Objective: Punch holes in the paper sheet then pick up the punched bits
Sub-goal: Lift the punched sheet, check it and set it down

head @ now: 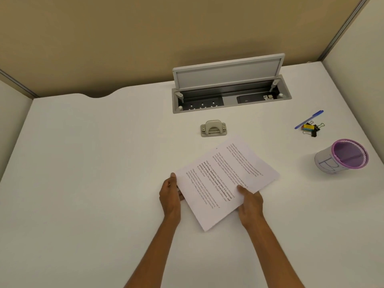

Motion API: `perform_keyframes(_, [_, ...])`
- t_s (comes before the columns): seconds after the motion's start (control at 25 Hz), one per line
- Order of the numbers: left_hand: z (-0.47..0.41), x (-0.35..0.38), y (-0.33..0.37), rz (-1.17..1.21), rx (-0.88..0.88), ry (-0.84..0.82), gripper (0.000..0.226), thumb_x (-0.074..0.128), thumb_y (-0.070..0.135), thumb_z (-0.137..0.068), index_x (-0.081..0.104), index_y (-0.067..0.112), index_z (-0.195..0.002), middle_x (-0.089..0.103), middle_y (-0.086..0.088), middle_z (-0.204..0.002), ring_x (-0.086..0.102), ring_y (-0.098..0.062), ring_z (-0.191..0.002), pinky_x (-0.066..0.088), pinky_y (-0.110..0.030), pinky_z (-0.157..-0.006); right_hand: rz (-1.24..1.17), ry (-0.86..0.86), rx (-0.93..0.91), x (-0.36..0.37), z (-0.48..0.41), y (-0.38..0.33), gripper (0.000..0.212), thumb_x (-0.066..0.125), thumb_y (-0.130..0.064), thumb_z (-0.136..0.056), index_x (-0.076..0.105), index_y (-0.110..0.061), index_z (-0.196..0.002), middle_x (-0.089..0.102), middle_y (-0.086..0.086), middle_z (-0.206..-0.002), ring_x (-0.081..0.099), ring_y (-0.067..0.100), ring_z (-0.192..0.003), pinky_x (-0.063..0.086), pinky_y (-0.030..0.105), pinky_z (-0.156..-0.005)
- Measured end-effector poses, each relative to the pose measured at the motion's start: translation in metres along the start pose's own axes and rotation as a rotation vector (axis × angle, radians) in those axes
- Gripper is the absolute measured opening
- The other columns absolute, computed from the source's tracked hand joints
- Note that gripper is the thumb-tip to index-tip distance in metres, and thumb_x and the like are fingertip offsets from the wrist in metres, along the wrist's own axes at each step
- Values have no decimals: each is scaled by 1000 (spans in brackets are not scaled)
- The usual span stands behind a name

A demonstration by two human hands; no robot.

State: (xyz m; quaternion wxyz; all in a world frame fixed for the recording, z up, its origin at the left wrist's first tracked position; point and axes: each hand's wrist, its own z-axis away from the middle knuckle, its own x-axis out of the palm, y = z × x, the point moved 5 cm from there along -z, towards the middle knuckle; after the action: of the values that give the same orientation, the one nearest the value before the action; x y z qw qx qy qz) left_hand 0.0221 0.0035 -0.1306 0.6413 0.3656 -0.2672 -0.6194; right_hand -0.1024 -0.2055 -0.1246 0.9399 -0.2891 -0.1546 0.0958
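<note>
You hold the sheet [226,181] in both hands above the desk [93,173], near its middle and just in front of you. Your left hand [170,196] pinches the sheet's left edge, thumb on top and fingers curled beneath. Your right hand [250,204] grips the near long edge, thumb pressed onto the printed face, the rest of the fingers hidden under the paper. Both hands are closed on the sheet.

The sheet is turned at a slant: its long axis runs from the near-left corner, close to your wrists, up toward the far right. The printed lines run the same way, so the text reads diagonally, its head end pointing away to the right. The printed side faces up. Whether the near corner touches the desk or hangs just above it, you cannot tell from here.

The punch [213,128] sits on the desk beyond the sheet's far edge, apart from it, its long side lying across your view. Behind it the cable box [230,96] stands with its lid raised. Off to the right lie a pen [309,119] and some clips [312,128], touching each other, and nearer to you a purple-rimmed cup [342,155], well apart from the sheet.
</note>
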Motion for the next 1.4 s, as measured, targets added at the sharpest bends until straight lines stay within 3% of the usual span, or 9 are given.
perform_keyframes(0.2, [-30, -5, 19, -126, -75, -227, 40, 56, 54, -94, 77, 20, -101, 78, 3, -98, 72, -12, -83, 56, -31, -69, 240, -214, 60, -10, -17, -26, 47, 62, 6, -89, 58, -11, -133, 70, 10, -124, 67, 32, -112, 53, 56, -92])
perform_keyframes(0.36, [-35, 10, 33, -403, 25, -385, 33, 55, 49, -96, 77, 25, -103, 78, 8, -99, 71, -7, -87, 50, -21, -73, 317, -273, 57, -17, -24, -34, 46, 63, 4, -89, 58, -12, -132, 70, 9, -123, 67, 32, -112, 55, 56, -90])
perform_keyframes(0.52, [-27, 31, 46, -567, 80, -514, 29, 55, 49, -96, 75, 29, -104, 75, 11, -97, 69, -1, -74, 48, -13, -58, 361, -313, 78, -27, -21, -28, 47, 64, 3, -89, 58, -13, -133, 69, 10, -125, 66, 34, -113, 54, 58, -90])
perform_keyframes(0.64, [-26, 42, 49, -611, 150, -564, 21, 61, 35, -97, 73, 23, -109, 74, 8, -106, 70, -12, -98, 54, -26, -83, 398, -381, 107, -23, -16, -23, 45, 65, 1, -88, 60, -13, -131, 70, 10, -123, 68, 33, -112, 55, 56, -89])
perform_keyframes(0.72, [-22, 45, 49, -579, 174, -585, 18, 62, 29, -97, 70, 21, -110, 75, 7, -105, 70, -13, -99, 53, -29, -90, 447, -412, 115, -15, -15, -23, 44, 66, 0, -88, 61, -14, -130, 71, 11, -123, 68, 34, -111, 55, 58, -90])
perform_keyframes(1.0, [-18, 22, 28, -438, 115, -366, 19, 60, 21, -98, 63, 12, -113, 73, -7, -109, 69, -24, -102, 56, -40, -93, 566, -268, 5, 4, -21, -31, 33, 67, -15, -90, 64, -15, -123, 75, 8, -112, 71, 32, -99, 55, 57, -90])
perform_keyframes(1.16, [-6, 23, 22, -449, 177, -250, 22, 55, 30, -99, 65, 12, -109, 73, -4, -106, 68, -24, -101, 55, -41, -92, 621, -131, -224, 12, -9, -24, 38, 61, -21, -95, 46, -24, -130, 62, -4, -119, 66, 20, -101, 53, 36, -82])
perform_keyframes(1.4, [2, 29, 29, -573, 307, -219, 25, 46, 23, -103, 58, 13, -124, 66, -2, -123, 63, -20, -108, 51, -38, -97, 877, -115, -364, 24, -5, -21, 50, 49, -19, -98, 38, -27, -147, 55, -7, -121, 54, 17, -105, 46, 35, -98])
